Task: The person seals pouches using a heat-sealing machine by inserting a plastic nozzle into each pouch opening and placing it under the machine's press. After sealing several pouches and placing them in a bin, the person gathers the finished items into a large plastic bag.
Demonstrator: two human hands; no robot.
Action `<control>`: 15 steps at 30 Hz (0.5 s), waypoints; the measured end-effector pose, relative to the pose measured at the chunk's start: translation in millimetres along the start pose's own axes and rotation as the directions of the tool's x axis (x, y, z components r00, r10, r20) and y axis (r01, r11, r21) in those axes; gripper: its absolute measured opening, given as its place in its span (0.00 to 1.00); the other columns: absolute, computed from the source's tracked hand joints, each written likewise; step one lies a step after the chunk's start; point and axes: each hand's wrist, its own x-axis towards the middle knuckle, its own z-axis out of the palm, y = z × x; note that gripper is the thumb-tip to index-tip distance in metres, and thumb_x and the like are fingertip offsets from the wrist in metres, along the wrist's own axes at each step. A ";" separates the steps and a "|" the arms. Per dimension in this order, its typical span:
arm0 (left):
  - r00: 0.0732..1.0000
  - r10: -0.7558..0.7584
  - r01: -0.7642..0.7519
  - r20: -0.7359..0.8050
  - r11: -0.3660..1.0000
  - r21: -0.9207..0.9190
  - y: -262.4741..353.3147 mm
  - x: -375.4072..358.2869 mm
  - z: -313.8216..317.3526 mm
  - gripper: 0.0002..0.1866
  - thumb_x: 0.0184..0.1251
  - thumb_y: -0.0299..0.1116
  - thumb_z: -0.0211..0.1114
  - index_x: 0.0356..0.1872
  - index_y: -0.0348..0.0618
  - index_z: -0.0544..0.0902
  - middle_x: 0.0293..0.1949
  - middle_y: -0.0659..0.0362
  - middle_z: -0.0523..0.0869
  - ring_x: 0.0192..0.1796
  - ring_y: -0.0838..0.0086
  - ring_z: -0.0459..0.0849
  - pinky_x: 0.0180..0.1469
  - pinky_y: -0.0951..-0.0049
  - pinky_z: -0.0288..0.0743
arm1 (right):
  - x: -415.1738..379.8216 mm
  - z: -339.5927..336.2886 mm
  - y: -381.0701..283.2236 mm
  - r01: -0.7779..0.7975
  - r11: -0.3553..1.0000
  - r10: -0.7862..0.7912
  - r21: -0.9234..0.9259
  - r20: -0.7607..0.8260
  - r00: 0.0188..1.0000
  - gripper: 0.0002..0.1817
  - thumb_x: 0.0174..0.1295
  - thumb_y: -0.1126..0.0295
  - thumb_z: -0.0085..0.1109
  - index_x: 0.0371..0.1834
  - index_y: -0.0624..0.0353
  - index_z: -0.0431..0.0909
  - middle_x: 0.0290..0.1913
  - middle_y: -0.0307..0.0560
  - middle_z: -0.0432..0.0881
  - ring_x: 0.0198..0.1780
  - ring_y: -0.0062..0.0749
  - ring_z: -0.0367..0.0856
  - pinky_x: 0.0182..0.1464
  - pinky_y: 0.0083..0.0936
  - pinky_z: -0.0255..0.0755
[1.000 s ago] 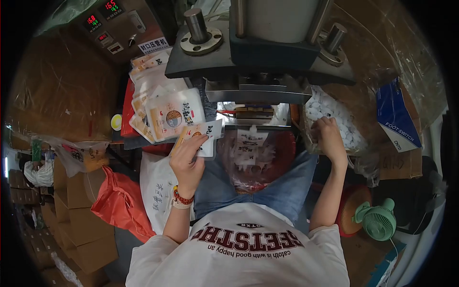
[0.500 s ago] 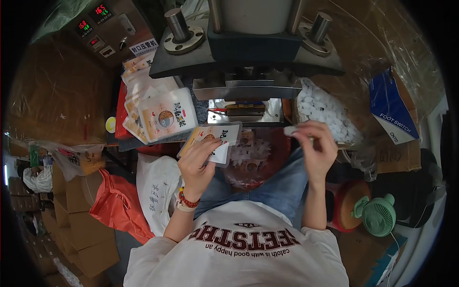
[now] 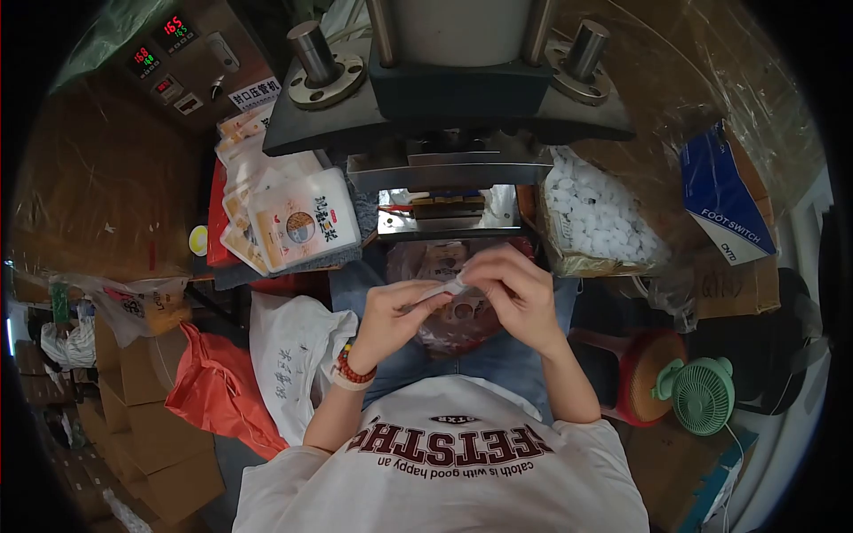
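My left hand (image 3: 391,320) pinches a printed plastic pouch (image 3: 430,292) and holds it nearly edge-on above my lap. At the pouch's right end, my right hand (image 3: 517,300) has a small white plastic piece (image 3: 457,286) between its fingers, right at the pouch's edge. Fingers hide most of where the two meet. Under both hands, between my knees, a red tub lined with clear plastic (image 3: 444,333) holds more printed pouches. To the left lies a stack of flat printed pouches (image 3: 306,222) on a grey cloth.
Ahead stands a press machine (image 3: 458,173) with a metal bar above its lower plate. A carton of small white plastic pieces (image 3: 595,209) sits to its right, near a blue foot-switch box (image 3: 724,204). A control panel (image 3: 178,67) is at upper left, a green fan (image 3: 702,395) at right.
My right hand has moved left with the small white piece to the pouch. My left hand has moved right and turned the pouch from face-up to nearly edge-on.
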 end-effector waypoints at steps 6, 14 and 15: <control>0.870 -0.484 0.470 0.098 0.752 -0.462 -54.8 5.2 34.4 0.13 0.65 0.36 0.68 0.36 0.33 0.86 0.32 0.59 0.88 0.31 0.84 0.83 0.33 0.80 0.77 | 8.6 -18.5 -5.0 -0.184 0.910 0.101 -0.370 -0.232 0.967 0.18 0.55 0.79 0.63 0.51 0.62 0.78 0.59 0.53 0.76 0.52 0.36 0.78 0.50 0.24 0.73; 0.871 -0.487 0.384 0.061 0.597 -0.704 -35.5 62.8 20.1 0.13 0.65 0.32 0.68 0.43 0.32 0.84 0.39 0.56 0.88 0.38 0.77 0.86 0.39 0.78 0.79 | 5.7 -85.0 14.2 -0.434 0.712 0.170 -0.553 -0.464 0.869 0.09 0.64 0.71 0.58 0.43 0.64 0.79 0.41 0.49 0.81 0.41 0.38 0.78 0.46 0.28 0.71; 0.873 -0.485 0.378 0.057 0.597 -0.708 -35.2 69.6 16.7 0.13 0.65 0.32 0.68 0.43 0.32 0.84 0.39 0.56 0.88 0.38 0.77 0.86 0.39 0.78 0.79 | 4.2 -90.8 23.7 -0.426 0.622 0.170 -0.657 -0.418 0.892 0.11 0.64 0.69 0.59 0.45 0.63 0.79 0.42 0.49 0.81 0.41 0.38 0.79 0.47 0.28 0.71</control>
